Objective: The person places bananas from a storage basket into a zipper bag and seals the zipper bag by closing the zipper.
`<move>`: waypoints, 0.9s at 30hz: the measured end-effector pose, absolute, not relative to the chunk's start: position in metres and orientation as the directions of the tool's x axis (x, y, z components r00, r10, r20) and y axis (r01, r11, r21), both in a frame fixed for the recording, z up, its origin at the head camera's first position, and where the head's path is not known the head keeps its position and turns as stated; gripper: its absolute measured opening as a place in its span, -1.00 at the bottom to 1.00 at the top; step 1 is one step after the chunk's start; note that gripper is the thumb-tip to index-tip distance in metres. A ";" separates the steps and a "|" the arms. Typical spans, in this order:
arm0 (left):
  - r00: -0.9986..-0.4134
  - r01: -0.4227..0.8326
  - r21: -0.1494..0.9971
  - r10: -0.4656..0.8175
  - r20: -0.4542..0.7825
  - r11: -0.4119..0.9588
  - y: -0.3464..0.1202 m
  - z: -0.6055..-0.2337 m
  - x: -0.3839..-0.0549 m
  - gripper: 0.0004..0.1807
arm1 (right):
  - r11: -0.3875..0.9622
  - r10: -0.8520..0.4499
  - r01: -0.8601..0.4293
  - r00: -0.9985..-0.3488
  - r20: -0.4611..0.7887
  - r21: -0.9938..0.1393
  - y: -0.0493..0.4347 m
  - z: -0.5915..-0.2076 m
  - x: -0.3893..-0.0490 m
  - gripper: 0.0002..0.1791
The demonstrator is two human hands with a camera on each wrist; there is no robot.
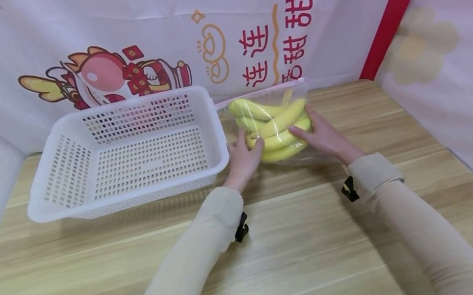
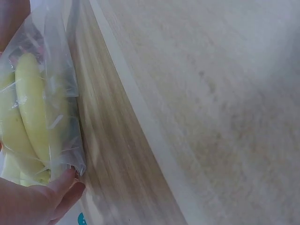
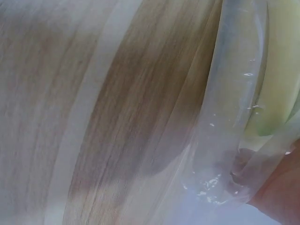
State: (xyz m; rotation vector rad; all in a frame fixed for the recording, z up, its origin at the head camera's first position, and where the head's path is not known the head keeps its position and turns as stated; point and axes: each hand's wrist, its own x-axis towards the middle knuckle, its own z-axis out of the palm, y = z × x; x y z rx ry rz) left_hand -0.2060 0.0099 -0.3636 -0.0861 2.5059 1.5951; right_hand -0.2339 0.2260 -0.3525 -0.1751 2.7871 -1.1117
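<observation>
A clear zip bag (image 1: 298, 87) with several yellow bananas (image 1: 279, 138) in it stands at the back of the table, right beside the basket. My left hand (image 1: 243, 161) grips the bag's left side, thumb and a finger against the plastic over the fruit. On the opposite side my right hand (image 1: 327, 137) holds the bag, its thumb across the front and other fingers mostly hidden behind. Up close in the left wrist view, fingers (image 2: 61, 187) pinch the bag's lower corner. The right wrist view shows crinkled plastic (image 3: 211, 164) around the right hand's fingertips.
A white perforated plastic basket (image 1: 151, 165) with nothing inside stands to the left, its right rim close to my left hand. A printed white cloth (image 1: 337, 18) hangs directly behind the wooden table (image 1: 298, 241), and more cloth (image 1: 470, 95) borders the right side.
</observation>
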 end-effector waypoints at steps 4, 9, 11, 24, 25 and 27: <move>-0.984 -0.138 0.891 0.040 -0.172 0.432 0.014 -0.362 -0.206 -0.24 | 0.730 -0.150 -0.074 -0.987 -0.053 -0.679 0.229 -0.350 -0.233 0.03; -0.986 -0.128 0.915 0.054 -0.160 0.383 0.019 -0.361 -0.207 -0.25 | 0.718 -0.148 -0.098 -0.989 -0.014 -0.689 0.233 -0.348 -0.234 -0.01; -0.986 -0.119 0.922 0.062 -0.153 0.369 0.021 -0.361 -0.207 -0.25 | 0.714 -0.141 -0.091 -0.990 -0.015 -0.694 0.236 -0.348 -0.234 -0.02; -0.984 -0.047 0.947 0.148 -0.098 0.319 0.037 -0.358 -0.207 -0.26 | 0.749 -0.083 -0.008 -0.993 -0.083 -0.662 0.259 -0.340 -0.230 0.01; -0.982 -0.040 0.947 0.160 -0.095 0.318 0.037 -0.359 -0.207 -0.26 | 0.749 -0.078 -0.003 -0.993 -0.084 -0.662 0.261 -0.340 -0.230 0.00; -0.982 -0.029 0.946 0.170 -0.087 0.322 0.037 -0.360 -0.208 -0.28 | 0.752 -0.073 0.004 -0.993 -0.089 -0.660 0.263 -0.340 -0.231 0.01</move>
